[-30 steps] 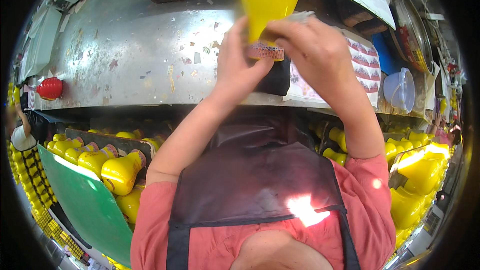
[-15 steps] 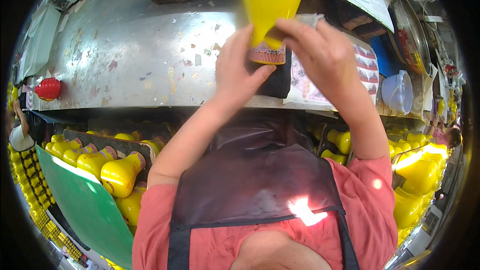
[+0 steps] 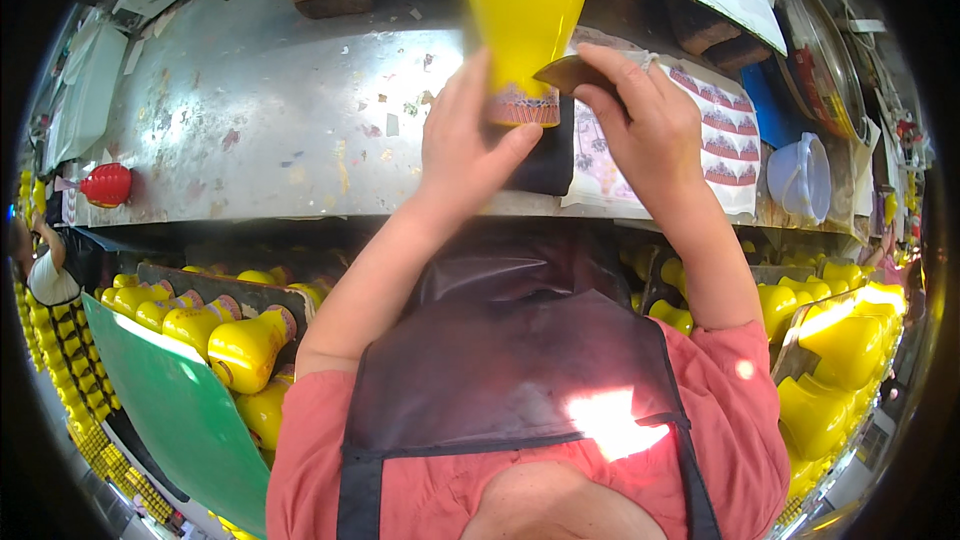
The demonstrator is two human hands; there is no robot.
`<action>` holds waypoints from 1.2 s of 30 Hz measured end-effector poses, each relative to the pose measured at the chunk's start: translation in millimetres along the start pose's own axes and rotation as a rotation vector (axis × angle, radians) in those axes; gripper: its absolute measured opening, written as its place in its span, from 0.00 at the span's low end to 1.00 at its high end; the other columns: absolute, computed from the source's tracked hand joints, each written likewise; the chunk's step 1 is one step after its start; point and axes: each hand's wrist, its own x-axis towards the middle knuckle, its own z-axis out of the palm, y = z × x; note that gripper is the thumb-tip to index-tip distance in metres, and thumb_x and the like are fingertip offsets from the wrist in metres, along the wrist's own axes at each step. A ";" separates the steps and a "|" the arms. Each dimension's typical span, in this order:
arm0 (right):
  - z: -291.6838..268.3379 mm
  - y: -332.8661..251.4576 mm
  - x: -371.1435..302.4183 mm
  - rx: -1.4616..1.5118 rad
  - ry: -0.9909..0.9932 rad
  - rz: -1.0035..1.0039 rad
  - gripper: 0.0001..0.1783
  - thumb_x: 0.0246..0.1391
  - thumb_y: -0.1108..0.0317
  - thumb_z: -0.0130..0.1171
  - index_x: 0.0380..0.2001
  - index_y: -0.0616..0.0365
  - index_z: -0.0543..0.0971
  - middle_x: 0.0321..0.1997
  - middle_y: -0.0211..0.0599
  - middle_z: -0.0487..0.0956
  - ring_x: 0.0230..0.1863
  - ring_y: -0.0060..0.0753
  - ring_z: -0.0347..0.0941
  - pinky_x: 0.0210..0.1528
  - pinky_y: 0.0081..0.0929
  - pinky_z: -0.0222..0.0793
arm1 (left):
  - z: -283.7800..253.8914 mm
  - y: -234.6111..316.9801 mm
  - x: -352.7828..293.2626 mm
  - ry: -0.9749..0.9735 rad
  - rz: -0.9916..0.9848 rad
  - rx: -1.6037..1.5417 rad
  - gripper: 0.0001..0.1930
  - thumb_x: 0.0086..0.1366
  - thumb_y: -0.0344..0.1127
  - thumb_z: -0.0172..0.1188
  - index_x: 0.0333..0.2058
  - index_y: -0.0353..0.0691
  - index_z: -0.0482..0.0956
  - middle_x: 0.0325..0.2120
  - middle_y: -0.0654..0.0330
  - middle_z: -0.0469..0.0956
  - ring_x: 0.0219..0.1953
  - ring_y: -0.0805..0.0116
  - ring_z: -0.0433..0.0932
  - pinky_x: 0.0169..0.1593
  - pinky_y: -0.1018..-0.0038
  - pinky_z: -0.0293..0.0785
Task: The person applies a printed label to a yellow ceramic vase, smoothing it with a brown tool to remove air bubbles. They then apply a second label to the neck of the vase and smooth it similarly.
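Currently, the glossy yellow flared vase (image 3: 525, 10) extends lengthwise forward over the grey metal bench (image 3: 280, 110); the left hand (image 3: 455, 140) clamps its near, narrow end; the right hand (image 3: 650, 120) pinches a thin brown curved scraper (image 3: 570, 74) at its right side.

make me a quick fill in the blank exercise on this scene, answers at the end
The right hand holds a thin dark tool beside a vase whose main colour is ____.
Along the table, the bucket stands toward the person's ____ side.
The large flat sheet at the picture's lower left is ____.

Missing words: yellow; right; green
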 end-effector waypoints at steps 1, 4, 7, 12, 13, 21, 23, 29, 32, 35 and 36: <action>-1.9 -1.9 3.0 0.035 0.021 -0.061 0.21 0.51 0.73 0.73 0.50 0.51 0.84 0.35 0.38 0.84 0.31 0.41 0.80 0.34 0.36 0.76 | 2.4 2.8 1.7 -0.007 -0.074 -0.046 0.44 0.54 0.37 0.75 0.69 0.36 0.64 0.59 0.44 0.74 0.59 0.44 0.75 0.62 0.53 0.71; -6.6 -7.3 16.5 -0.011 -0.149 -0.167 0.19 0.52 0.72 0.70 0.48 0.50 0.82 0.31 0.37 0.80 0.32 0.43 0.79 0.34 0.37 0.75 | 5.5 9.5 6.3 -0.008 -0.157 -0.091 0.44 0.55 0.36 0.73 0.69 0.37 0.62 0.58 0.45 0.73 0.58 0.44 0.74 0.62 0.53 0.70; -0.5 -14.2 32.7 -0.061 -0.156 -0.245 0.18 0.51 0.72 0.67 0.47 0.50 0.80 0.30 0.37 0.76 0.32 0.43 0.78 0.34 0.39 0.73 | 8.4 14.6 5.3 0.012 -0.238 -0.213 0.44 0.55 0.35 0.73 0.69 0.37 0.62 0.58 0.46 0.73 0.59 0.44 0.73 0.63 0.54 0.70; 3.4 -17.4 46.0 0.002 -0.304 -0.266 0.14 0.50 0.72 0.65 0.42 0.52 0.79 0.29 0.39 0.77 0.32 0.45 0.80 0.33 0.40 0.75 | 6.9 13.3 2.9 0.088 -0.038 0.010 0.45 0.53 0.34 0.74 0.69 0.38 0.62 0.61 0.46 0.71 0.62 0.45 0.71 0.64 0.54 0.68; 2.9 -15.0 45.5 0.014 -0.313 -0.245 0.14 0.50 0.72 0.65 0.41 0.52 0.79 0.29 0.39 0.77 0.32 0.45 0.80 0.33 0.40 0.75 | 4.7 12.2 3.1 0.059 -0.023 0.025 0.45 0.53 0.34 0.74 0.69 0.39 0.63 0.61 0.46 0.70 0.62 0.45 0.70 0.65 0.54 0.68; -3.0 4.1 -7.2 0.153 -0.203 0.080 0.18 0.57 0.70 0.70 0.50 0.53 0.80 0.42 0.43 0.85 0.40 0.49 0.84 0.40 0.36 0.80 | 1.6 16.0 11.4 0.016 0.095 0.275 0.54 0.46 0.41 0.84 0.72 0.44 0.65 0.63 0.47 0.70 0.60 0.50 0.74 0.57 0.62 0.77; 1.1 7.2 -13.3 0.105 -0.071 0.261 0.18 0.57 0.69 0.70 0.50 0.54 0.80 0.41 0.43 0.86 0.39 0.49 0.85 0.40 0.36 0.80 | -2.6 12.1 14.2 0.011 0.102 0.212 0.54 0.46 0.39 0.84 0.71 0.42 0.65 0.62 0.48 0.72 0.59 0.52 0.76 0.54 0.64 0.80; 0.2 -2.8 -14.8 0.239 -0.084 0.310 0.17 0.57 0.65 0.70 0.50 0.53 0.81 0.41 0.46 0.86 0.38 0.48 0.86 0.39 0.34 0.80 | -10.1 2.2 13.1 -0.112 0.049 0.113 0.53 0.44 0.38 0.83 0.69 0.34 0.65 0.64 0.44 0.71 0.59 0.43 0.78 0.58 0.58 0.78; -0.2 -6.2 -13.5 0.214 -0.101 0.638 0.16 0.60 0.62 0.67 0.49 0.54 0.80 0.37 0.45 0.86 0.36 0.47 0.85 0.38 0.33 0.78 | -8.4 9.4 11.9 -0.036 0.127 0.243 0.52 0.47 0.37 0.82 0.70 0.36 0.65 0.65 0.45 0.69 0.58 0.48 0.77 0.57 0.62 0.77; 5.7 -13.0 -24.5 0.474 -0.079 0.594 0.16 0.60 0.63 0.66 0.48 0.54 0.80 0.34 0.43 0.84 0.32 0.38 0.83 0.37 0.30 0.76 | -1.4 20.8 11.9 -0.002 0.138 0.401 0.50 0.48 0.35 0.81 0.71 0.40 0.66 0.65 0.46 0.67 0.55 0.51 0.77 0.57 0.64 0.76; 13.1 -16.2 -28.3 0.479 -0.077 0.505 0.16 0.60 0.63 0.65 0.49 0.56 0.79 0.32 0.40 0.83 0.31 0.28 0.79 0.36 0.26 0.74 | -0.7 22.9 13.1 -0.010 0.136 0.438 0.50 0.48 0.34 0.81 0.71 0.41 0.67 0.66 0.46 0.67 0.54 0.51 0.77 0.58 0.63 0.76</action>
